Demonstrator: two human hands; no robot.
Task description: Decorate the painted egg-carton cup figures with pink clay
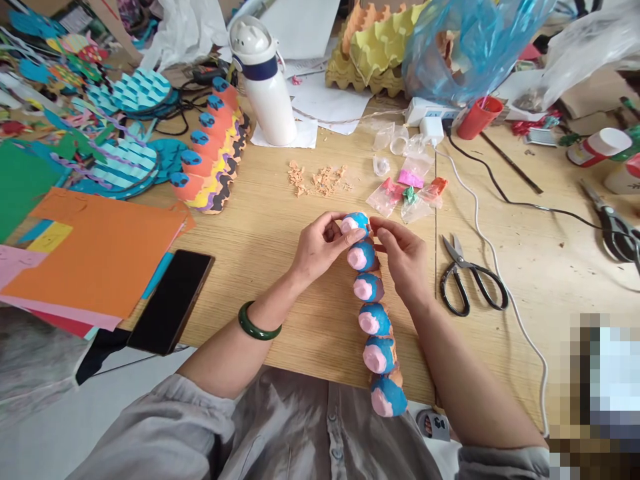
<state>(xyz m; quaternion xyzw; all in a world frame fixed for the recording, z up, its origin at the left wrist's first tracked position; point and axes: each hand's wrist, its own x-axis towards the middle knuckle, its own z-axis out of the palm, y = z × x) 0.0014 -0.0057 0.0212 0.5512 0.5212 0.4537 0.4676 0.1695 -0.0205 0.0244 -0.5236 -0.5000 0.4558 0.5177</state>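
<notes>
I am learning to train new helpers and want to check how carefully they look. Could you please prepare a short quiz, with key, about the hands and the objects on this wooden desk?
1. Multiple choice: The left hand holds the far end of a row of blue domes with pink patches. How many domes does the row have?
A) four
B) six
C) nine

2. True or false: The metal scissors with black handles nearest the right hand lie with their blades apart.

3. Fill in the word: The dark green, smooth ring-shaped bangle is around the person's ____ wrist.

Key: 1 B; 2 true; 3 left.
</notes>
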